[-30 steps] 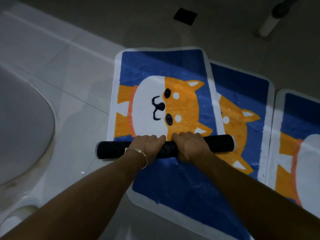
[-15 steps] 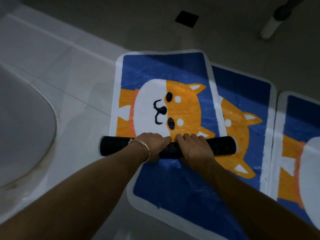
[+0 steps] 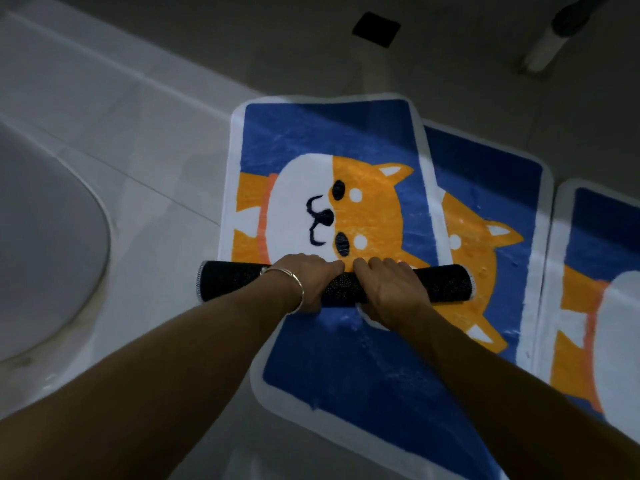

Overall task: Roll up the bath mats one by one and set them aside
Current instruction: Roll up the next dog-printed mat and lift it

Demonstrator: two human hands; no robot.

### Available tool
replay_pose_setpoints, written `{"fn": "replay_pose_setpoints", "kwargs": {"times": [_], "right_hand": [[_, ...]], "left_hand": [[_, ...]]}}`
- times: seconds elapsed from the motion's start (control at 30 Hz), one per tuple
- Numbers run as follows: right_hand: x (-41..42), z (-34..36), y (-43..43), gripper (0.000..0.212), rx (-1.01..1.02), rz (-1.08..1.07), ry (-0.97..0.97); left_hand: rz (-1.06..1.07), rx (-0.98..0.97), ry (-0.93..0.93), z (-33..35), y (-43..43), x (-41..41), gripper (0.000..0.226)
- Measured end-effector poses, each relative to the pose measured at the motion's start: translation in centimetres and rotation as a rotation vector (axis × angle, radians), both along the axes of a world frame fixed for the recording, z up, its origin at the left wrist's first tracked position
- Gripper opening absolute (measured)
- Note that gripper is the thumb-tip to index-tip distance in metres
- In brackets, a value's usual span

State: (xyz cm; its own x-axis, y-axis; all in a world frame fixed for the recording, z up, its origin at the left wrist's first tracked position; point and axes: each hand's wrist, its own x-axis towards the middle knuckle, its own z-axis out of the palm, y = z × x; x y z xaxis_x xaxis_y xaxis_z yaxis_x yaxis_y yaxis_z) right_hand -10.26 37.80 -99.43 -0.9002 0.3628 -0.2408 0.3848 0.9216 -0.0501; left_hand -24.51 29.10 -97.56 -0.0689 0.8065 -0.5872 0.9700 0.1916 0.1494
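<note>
The top bath mat [image 3: 329, 140], blue with an orange and white dog, lies on the floor with its near end wound into a black dotted roll [image 3: 228, 280]. My left hand [image 3: 308, 278], a bangle on its wrist, and my right hand [image 3: 388, 282] sit side by side on the middle of the roll. The fingers of both curl over its far side. The roll lies just below the dog's face. Under it lies a second matching mat [image 3: 485, 188], turned slightly to the right. A third mat [image 3: 606, 254] lies further right, cut off by the frame edge.
A curved white fixture [image 3: 45, 254] fills the left side on pale floor tiles. A dark square floor drain [image 3: 376, 29] sits beyond the mats. A white pipe or leg [image 3: 547, 43] stands at the top right.
Both hands have pushed the roll a little further away along the top mat, so it now lies closer to the dog's eyes. The roll looks slightly thicker.
</note>
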Motion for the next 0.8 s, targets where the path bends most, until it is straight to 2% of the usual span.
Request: {"fn": "replay_pose_setpoints", "kwargs": {"times": [0.1, 0.2, 0.27, 0.43, 0.5, 0.6, 0.67, 0.73, 0.8], "right_hand": [[-0.7, 0.2, 0.6, 0.035, -0.128, 0.026, -0.109], [-1.9, 0.8, 1.5, 0.041, -0.278, 0.046, -0.213], [-1.8, 0.8, 1.4, 0.042, -0.269, 0.048, -0.208], [0.0, 0.1, 0.5, 0.039, -0.060, 0.037, -0.002], [-0.4, 0.8, 0.9, 0.040, -0.085, 0.016, -0.091], [-2.1, 1.7, 1.9, 0.049, -0.258, 0.033, -0.315], [-3.0, 2.1, 2.0, 0.052, -0.329, 0.060, -0.411], [-3.0, 1.8, 1.6, 0.055, -0.338, 0.060, -0.445], [-1.9, 1.1, 1.3, 0.058, -0.307, 0.028, -0.353]], "left_hand": [[0.011, 0.130, 0.117, -0.8, -1.7, 1.0, 0.064], [0.014, 0.210, 0.210, -1.3, -2.7, 1.5, 0.058], [0.036, 0.158, 0.166, -1.0, -2.2, 1.4, 0.053], [0.023, -0.017, -0.029, -0.1, 0.4, 0.4, 0.052], [0.036, 0.007, -0.038, 0.0, 0.3, 0.4, 0.055], [0.068, 0.198, 0.057, -0.8, -1.7, 1.2, 0.066], [0.059, 0.266, 0.112, -1.4, -3.0, 1.9, 0.064], [0.057, 0.219, 0.121, -1.5, -3.2, 2.0, 0.057], [0.059, 0.122, 0.060, -1.2, -2.2, 1.8, 0.059]]}}
